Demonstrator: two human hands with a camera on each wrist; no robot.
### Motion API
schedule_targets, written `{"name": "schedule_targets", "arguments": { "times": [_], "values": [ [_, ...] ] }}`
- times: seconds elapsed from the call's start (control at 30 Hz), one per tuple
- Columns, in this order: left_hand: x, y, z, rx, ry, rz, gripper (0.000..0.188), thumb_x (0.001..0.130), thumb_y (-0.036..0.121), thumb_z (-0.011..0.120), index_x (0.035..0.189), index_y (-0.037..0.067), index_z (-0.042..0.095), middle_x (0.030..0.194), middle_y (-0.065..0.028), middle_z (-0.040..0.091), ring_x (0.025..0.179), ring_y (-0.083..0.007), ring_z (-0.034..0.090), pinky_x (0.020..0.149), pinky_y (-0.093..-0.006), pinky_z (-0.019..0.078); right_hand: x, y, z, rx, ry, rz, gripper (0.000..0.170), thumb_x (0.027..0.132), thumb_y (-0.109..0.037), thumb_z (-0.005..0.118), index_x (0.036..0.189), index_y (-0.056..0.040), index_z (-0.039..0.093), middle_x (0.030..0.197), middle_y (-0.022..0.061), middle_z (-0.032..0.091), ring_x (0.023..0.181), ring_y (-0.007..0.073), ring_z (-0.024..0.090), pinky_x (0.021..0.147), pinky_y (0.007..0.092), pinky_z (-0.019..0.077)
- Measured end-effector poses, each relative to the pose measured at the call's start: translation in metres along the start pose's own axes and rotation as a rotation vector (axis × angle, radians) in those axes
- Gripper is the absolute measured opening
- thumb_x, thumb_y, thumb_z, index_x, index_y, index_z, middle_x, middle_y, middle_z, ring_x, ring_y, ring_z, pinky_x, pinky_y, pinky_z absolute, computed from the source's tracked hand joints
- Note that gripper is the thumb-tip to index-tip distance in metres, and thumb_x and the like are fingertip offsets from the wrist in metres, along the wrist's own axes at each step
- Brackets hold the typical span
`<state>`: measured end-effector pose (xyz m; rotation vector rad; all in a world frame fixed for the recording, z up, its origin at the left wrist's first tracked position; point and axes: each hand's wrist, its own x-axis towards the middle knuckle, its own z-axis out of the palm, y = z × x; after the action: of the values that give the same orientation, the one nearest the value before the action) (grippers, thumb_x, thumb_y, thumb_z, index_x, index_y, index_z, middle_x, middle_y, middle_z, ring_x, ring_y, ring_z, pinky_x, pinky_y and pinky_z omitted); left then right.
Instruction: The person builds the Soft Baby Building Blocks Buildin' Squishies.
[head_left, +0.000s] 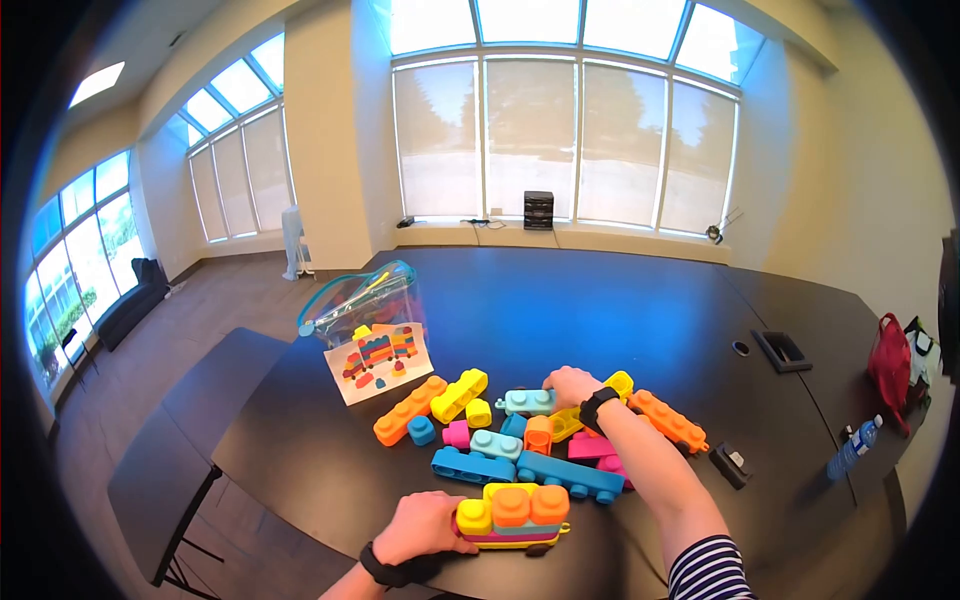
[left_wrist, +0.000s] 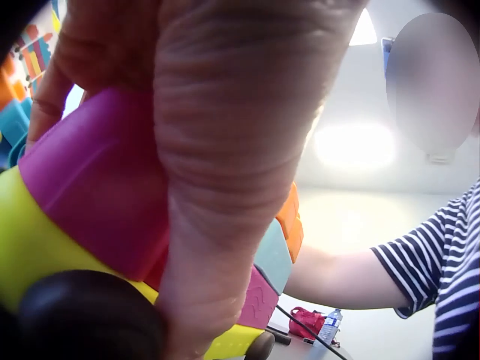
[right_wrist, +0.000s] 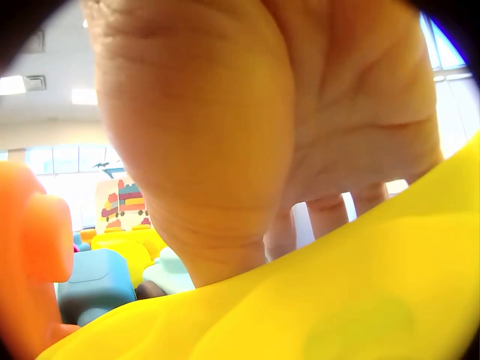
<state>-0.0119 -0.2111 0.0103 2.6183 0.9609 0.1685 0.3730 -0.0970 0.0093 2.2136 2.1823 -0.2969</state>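
- One car (head_left: pixel 513 524) stacked on the bench (head_left: pixel 640 310), left hand (head_left: pixel 425 524) gripping its end.
- Many blocks (head_left: pixel 570 478) lie beyond the car, seemingly unused.
- Right hand (head_left: pixel 575 387) among them; can't tell what its grip holds.

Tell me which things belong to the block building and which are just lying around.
Block building, it looks like:
block car in the left hand
loose blocks
picture card
probably the clear bag

Just lying around, most likely:
water bottle
red bag
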Motion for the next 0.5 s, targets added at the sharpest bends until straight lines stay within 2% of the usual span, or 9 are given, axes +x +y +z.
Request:
{"name": "schedule_targets", "arguments": {
  "times": [0.13, 0.2, 0.23, 0.3, 0.37, 0.4, 0.43, 0.47, 0.5],
  "values": [
    [-0.001, -0.004, -0.040, -0.068, 0.017, -0.048, 0.069, 0.061, 0.063, 0.096, 0.103, 0.012, 0.079, 0.088, -0.0146, 0.078, 0.088, -0.0397, 0.074, 0.082, -0.0461, 0.0587, -0.014, 0.007, -0.021, 0.124, 0.155, -0.029, 0.068, 0.072, -0.031, 0.093, 0.136, -0.0173, 0.073, 0.128, 0.0182, 0.075, 0.119, 0.0383, 0.072, 0.102, 0.0490, 0.0588],
    [0.004, -0.011, -0.065, -0.054, 0.049, -0.060, 0.068, 0.059, 0.057, 0.099, 0.104, 0.010, 0.078, 0.089, -0.0137, 0.078, 0.088, -0.0377, 0.075, 0.083, -0.0428, 0.0592, -0.021, 0.018, -0.037, 0.278, 0.276, -0.046, 0.069, 0.072, -0.031, 0.093, 0.136, -0.0175, 0.072, 0.128, 0.0190, 0.074, 0.114, 0.0400, 0.073, 0.100, 0.0479, 0.0597],
    [0.007, -0.017, -0.078, -0.068, 0.076, -0.051, 0.068, 0.058, 0.054, 0.100, 0.105, 0.009, 0.078, 0.089, -0.0133, 0.078, 0.087, -0.0370, 0.075, 0.084, -0.0418, 0.0593, -0.037, 0.017, -0.053, 0.439, 0.341, -0.064, 0.068, 0.075, -0.029, 0.092, 0.138, -0.0145, 0.071, 0.129, 0.0175, 0.074, 0.111, 0.0343, 0.075, 0.098, 0.0453, 0.0605],
    [0.028, -0.034, -0.101, -0.055, 0.094, -0.043, 0.066, 0.058, 0.051, 0.099, 0.109, 0.014, 0.079, 0.091, -0.0103, 0.080, 0.089, -0.0330, 0.076, 0.083, -0.0426, 0.0598, -0.068, 0.014, -0.075, 0.934, 0.433, -0.060, 0.068, 0.078, -0.025, 0.092, 0.140, -0.0094, 0.070, 0.128, 0.0147, 0.075, 0.111, 0.0245, 0.074, 0.099, 0.0393, 0.0592],
    [0.054, -0.039, -0.123, -0.131, 0.200, 0.040, 0.061, 0.058, 0.035, 0.102, 0.108, 0.007, 0.078, 0.091, -0.0109, 0.080, 0.086, -0.0281, 0.077, 0.082, -0.0376, 0.0594, -0.077, 0.037, -0.077, 0.837, 0.735, -0.242, 0.068, 0.080, -0.021, 0.092, 0.141, -0.0043, 0.068, 0.126, 0.0136, 0.075, 0.113, 0.0187, 0.072, 0.101, 0.0362, 0.0570],
    [0.072, -0.041, -0.131, -0.166, 0.269, 0.133, 0.059, 0.061, 0.026, 0.100, 0.110, 0.004, 0.077, 0.091, -0.0110, 0.080, 0.086, -0.0254, 0.077, 0.083, -0.0367, 0.0594, -0.103, 0.037, -0.090, 0.898, 0.734, -0.266, 0.070, 0.080, -0.019, 0.092, 0.143, -0.0018, 0.066, 0.126, 0.0137, 0.075, 0.115, 0.0194, 0.071, 0.103, 0.0359, 0.0553],
    [0.091, -0.044, -0.138, -0.193, 0.240, 0.066, 0.058, 0.063, 0.024, 0.099, 0.112, 0.003, 0.076, 0.092, -0.0123, 0.079, 0.088, -0.0249, 0.077, 0.083, -0.0366, 0.0594, -0.117, 0.047, -0.089, 1.004, 0.746, -0.296, 0.072, 0.081, -0.015, 0.092, 0.146, 0.0007, 0.063, 0.127, 0.0125, 0.075, 0.116, 0.0188, 0.071, 0.105, 0.0370, 0.0547],
    [0.112, -0.045, -0.143, -0.276, 0.247, 0.107, 0.057, 0.063, 0.022, 0.099, 0.112, 0.003, 0.076, 0.092, -0.0128, 0.079, 0.088, -0.0252, 0.077, 0.083, -0.0368, 0.0593, -0.137, 0.051, -0.091, 1.009, 0.760, -0.286, 0.073, 0.081, -0.013, 0.092, 0.146, 0.0013, 0.063, 0.127, 0.0115, 0.074, 0.116, 0.0185, 0.071, 0.106, 0.0370, 0.0538],
    [0.146, -0.068, -0.137, -0.203, 0.297, 0.154, 0.059, 0.062, 0.026, 0.100, 0.110, 0.003, 0.076, 0.094, -0.0141, 0.080, 0.091, -0.0278, 0.078, 0.083, -0.0382, 0.0596, -0.159, 0.052, -0.093, 1.015, 0.773, -0.277, 0.073, 0.081, -0.011, 0.091, 0.147, 0.0019, 0.062, 0.128, 0.0105, 0.074, 0.117, 0.0182, 0.070, 0.108, 0.0369, 0.0529]
  ]
}}
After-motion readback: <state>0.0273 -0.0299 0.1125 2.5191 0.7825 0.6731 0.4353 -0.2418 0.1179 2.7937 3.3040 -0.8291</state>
